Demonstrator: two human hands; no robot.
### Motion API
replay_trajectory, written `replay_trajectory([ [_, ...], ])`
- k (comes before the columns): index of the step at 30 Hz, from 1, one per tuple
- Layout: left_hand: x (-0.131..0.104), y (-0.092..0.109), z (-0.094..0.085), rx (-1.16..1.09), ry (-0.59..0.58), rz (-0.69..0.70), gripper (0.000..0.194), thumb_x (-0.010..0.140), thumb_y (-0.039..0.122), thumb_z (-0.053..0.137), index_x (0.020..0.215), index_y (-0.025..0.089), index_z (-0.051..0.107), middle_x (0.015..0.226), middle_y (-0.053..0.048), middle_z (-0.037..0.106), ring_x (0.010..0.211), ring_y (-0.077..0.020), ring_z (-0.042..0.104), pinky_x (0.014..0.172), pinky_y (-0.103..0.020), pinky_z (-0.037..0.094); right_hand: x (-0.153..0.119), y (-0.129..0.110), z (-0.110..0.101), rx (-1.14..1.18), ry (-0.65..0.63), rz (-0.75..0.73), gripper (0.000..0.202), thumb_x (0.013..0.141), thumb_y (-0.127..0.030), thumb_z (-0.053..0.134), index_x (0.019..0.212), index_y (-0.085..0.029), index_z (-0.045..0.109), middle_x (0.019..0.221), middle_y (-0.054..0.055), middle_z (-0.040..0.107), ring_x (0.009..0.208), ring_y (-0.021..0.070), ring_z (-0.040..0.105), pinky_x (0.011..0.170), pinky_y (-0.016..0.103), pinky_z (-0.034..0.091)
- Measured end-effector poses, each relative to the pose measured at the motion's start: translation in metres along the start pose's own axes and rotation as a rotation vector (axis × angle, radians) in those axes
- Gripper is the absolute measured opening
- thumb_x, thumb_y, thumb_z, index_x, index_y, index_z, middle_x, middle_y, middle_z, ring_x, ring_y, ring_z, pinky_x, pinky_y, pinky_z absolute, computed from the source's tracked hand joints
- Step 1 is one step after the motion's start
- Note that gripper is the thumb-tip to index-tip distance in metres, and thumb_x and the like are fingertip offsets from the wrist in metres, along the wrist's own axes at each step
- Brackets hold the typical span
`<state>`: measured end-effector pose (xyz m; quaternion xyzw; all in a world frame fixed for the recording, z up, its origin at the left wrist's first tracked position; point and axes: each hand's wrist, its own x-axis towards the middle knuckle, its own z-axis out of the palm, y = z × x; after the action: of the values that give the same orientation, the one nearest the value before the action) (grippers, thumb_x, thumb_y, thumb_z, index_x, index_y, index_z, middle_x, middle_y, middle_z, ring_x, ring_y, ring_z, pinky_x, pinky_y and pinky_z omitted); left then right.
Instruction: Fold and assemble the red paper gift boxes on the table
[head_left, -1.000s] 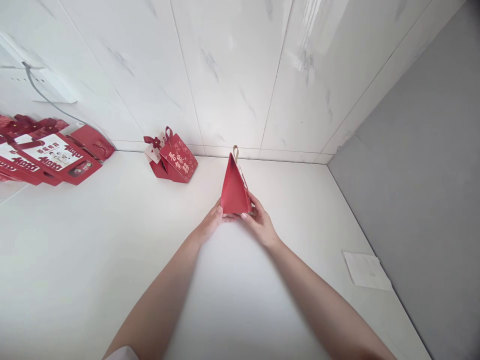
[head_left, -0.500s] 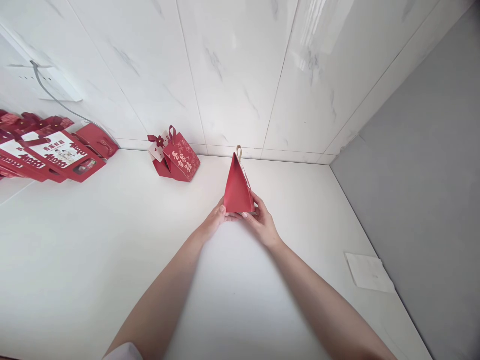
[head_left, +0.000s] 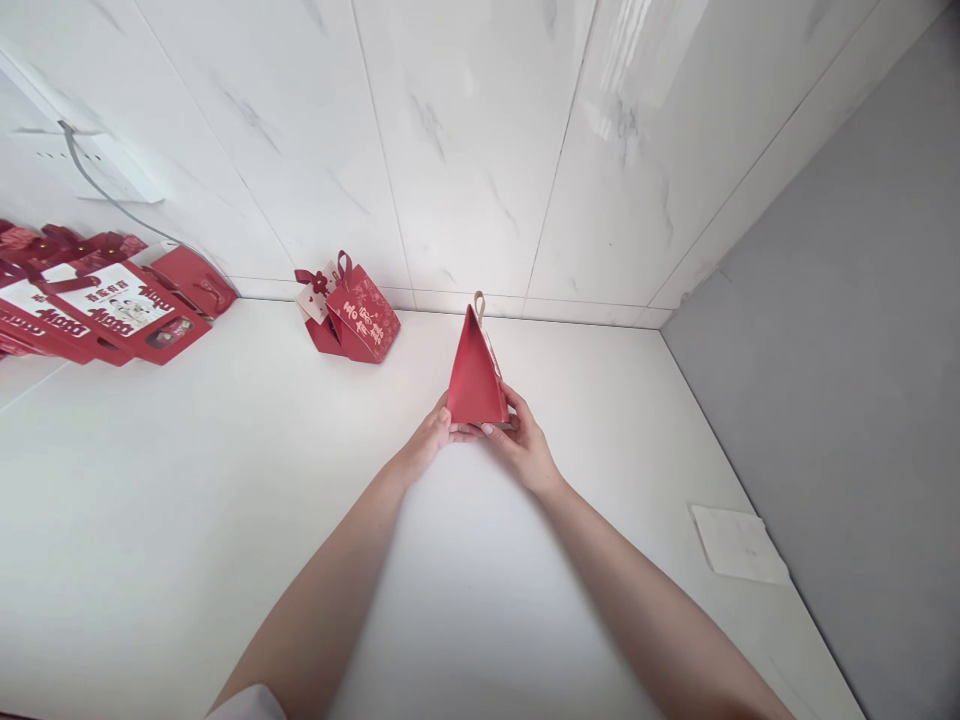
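Note:
A small red paper gift box, shaped like a pointed pyramid with a tan loop at its tip, stands on the white tabletop. My left hand grips its lower left corner and my right hand grips its lower right corner and side. Both thumbs meet under the box's front edge.
A finished red gift box with a bow and tag sits by the marble wall. A stack of flat red boxes lies at the far left. A white sheet of paper lies near the table's right edge, beside a grey wall.
The view shifted slightly between the first frame and now. My hands and the red box have stayed in the same hold.

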<state>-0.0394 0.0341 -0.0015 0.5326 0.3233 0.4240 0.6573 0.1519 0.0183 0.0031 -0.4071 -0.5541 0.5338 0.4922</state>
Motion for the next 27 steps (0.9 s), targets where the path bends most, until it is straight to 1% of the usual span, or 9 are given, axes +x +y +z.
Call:
replay_trajectory([
  [9, -0.001, 0.003, 0.002, -0.050, 0.010, -0.012, 0.076, 0.085, 0.073, 0.045, 0.144, 0.026, 0.043, 0.141, -0.017, 0.053, 0.117, -0.0346, 0.060, 0.100, -0.054, 0.045, 0.000, 0.000, 0.001, 0.011, -0.011, 0.010, 0.074, 0.085, -0.047, 0.068, 0.149, -0.032, 0.034, 0.153, 0.008, 0.039, 0.126, 0.0263, 0.052, 0.095, 0.042, 0.054],
  [11, 0.000, 0.004, 0.002, -0.079, 0.012, -0.032, 0.073, 0.087, 0.071, 0.044, 0.142, 0.023, 0.046, 0.139, -0.017, 0.056, 0.117, -0.0343, 0.060, 0.101, -0.053, 0.044, 0.001, 0.002, 0.000, 0.008, -0.003, 0.010, 0.074, 0.085, -0.047, 0.068, 0.148, -0.032, 0.035, 0.153, 0.008, 0.039, 0.127, 0.0266, 0.052, 0.096, 0.043, 0.054],
  [13, 0.002, 0.005, 0.002, -0.134, 0.026, -0.067, 0.073, 0.089, 0.071, 0.037, 0.137, 0.018, 0.052, 0.134, -0.018, 0.060, 0.117, -0.0344, 0.061, 0.102, -0.053, 0.044, 0.001, 0.004, -0.002, 0.022, 0.002, 0.005, 0.070, 0.086, -0.047, 0.067, 0.147, -0.032, 0.036, 0.153, 0.007, 0.039, 0.127, 0.0260, 0.052, 0.097, 0.042, 0.052],
  [15, 0.003, 0.007, 0.001, -0.188, 0.095, -0.076, 0.069, 0.091, 0.067, 0.036, 0.135, 0.017, 0.053, 0.130, -0.018, 0.063, 0.114, -0.0340, 0.063, 0.101, -0.053, 0.045, 0.001, 0.004, -0.004, 0.051, 0.006, -0.006, 0.064, 0.089, -0.048, 0.063, 0.146, -0.033, 0.038, 0.153, 0.005, 0.040, 0.126, 0.0249, 0.053, 0.099, 0.042, 0.051],
  [18, 0.003, 0.009, 0.001, -0.203, 0.243, -0.033, 0.057, 0.091, 0.053, 0.052, 0.141, 0.026, 0.044, 0.128, -0.012, 0.065, 0.108, -0.0311, 0.067, 0.099, -0.052, 0.046, 0.000, 0.001, -0.005, 0.075, 0.060, -0.024, 0.059, 0.092, -0.050, 0.056, 0.146, -0.035, 0.036, 0.154, 0.003, 0.039, 0.129, 0.0245, 0.050, 0.101, 0.043, 0.050],
  [20, 0.002, 0.011, 0.003, -0.195, 0.265, 0.000, 0.056, 0.090, 0.047, 0.057, 0.141, 0.030, 0.041, 0.135, -0.009, 0.060, 0.116, -0.0302, 0.063, 0.101, -0.052, 0.046, -0.001, -0.001, -0.005, 0.050, 0.123, -0.020, 0.060, 0.094, -0.051, 0.053, 0.148, -0.035, 0.032, 0.151, 0.004, 0.044, 0.130, 0.0246, 0.050, 0.105, 0.045, 0.046],
  [23, 0.000, 0.012, 0.007, -0.179, 0.228, 0.048, 0.056, 0.088, 0.052, 0.058, 0.138, 0.030, 0.045, 0.150, -0.008, 0.045, 0.132, -0.0323, 0.049, 0.106, -0.054, 0.043, -0.004, -0.005, -0.003, -0.031, 0.189, -0.012, 0.065, 0.094, -0.049, 0.054, 0.151, -0.036, 0.026, 0.141, 0.004, 0.056, 0.125, 0.0243, 0.055, 0.109, 0.048, 0.042],
  [25, -0.001, 0.013, 0.009, -0.153, 0.245, 0.055, 0.061, 0.085, 0.051, 0.064, 0.139, 0.029, 0.045, 0.152, -0.008, 0.043, 0.137, -0.0329, 0.044, 0.109, -0.054, 0.040, -0.006, -0.008, -0.003, -0.098, 0.184, -0.055, 0.057, 0.094, -0.048, 0.055, 0.147, -0.036, 0.037, 0.139, 0.003, 0.058, 0.126, 0.0250, 0.055, 0.109, 0.049, 0.042],
  [27, -0.002, 0.014, 0.011, -0.158, 0.277, 0.036, 0.063, 0.085, 0.047, 0.066, 0.141, 0.028, 0.044, 0.149, -0.010, 0.046, 0.137, -0.0332, 0.043, 0.112, -0.053, 0.037, -0.008, -0.011, -0.002, -0.169, 0.155, -0.127, 0.043, 0.094, -0.048, 0.055, 0.135, -0.036, 0.054, 0.143, 0.002, 0.054, 0.134, 0.0262, 0.047, 0.114, 0.049, 0.037],
])
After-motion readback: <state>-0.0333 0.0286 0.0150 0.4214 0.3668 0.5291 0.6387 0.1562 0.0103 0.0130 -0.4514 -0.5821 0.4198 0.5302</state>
